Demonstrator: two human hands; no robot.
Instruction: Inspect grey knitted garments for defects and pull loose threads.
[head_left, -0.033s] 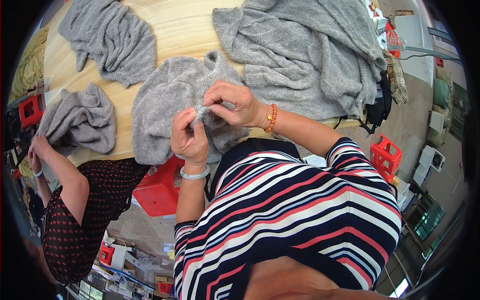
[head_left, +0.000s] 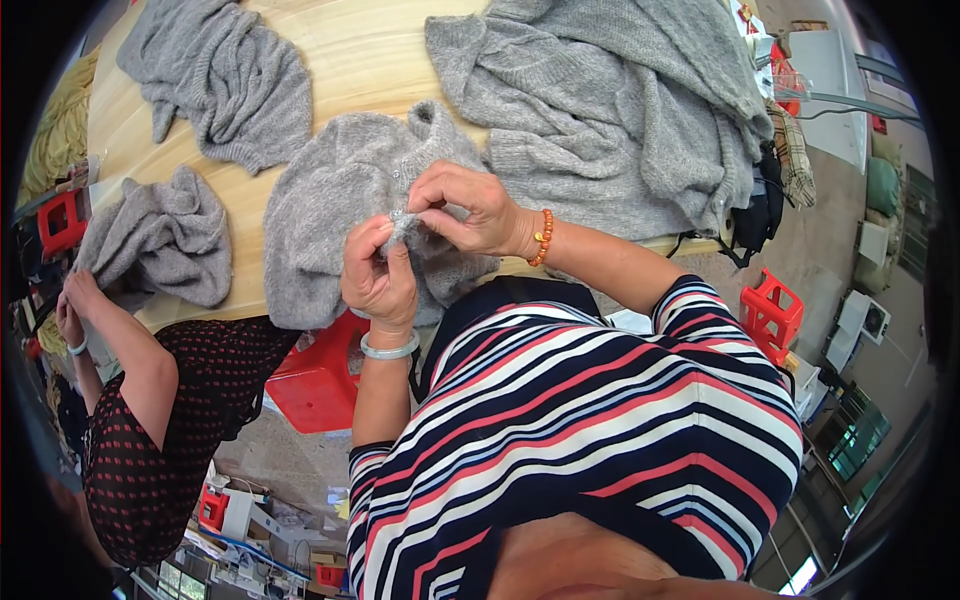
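Observation:
A grey knit sweater lies bunched on the near edge of the table in front of me. My left hand pinches a raised bit of its fabric between thumb and fingers. Close against it, my right hand is closed in a pinch at the same spot, thumb and forefinger together on the knit. Whether a needle or thread is between the right fingertips is too small to make out. Both hands sit over the lower right part of the sweater.
A big heap of grey knitwear covers the table on the right; another grey knit piece lies far left. At the left, a co-worker's hands hold a grey garment. Red stools stand by the table.

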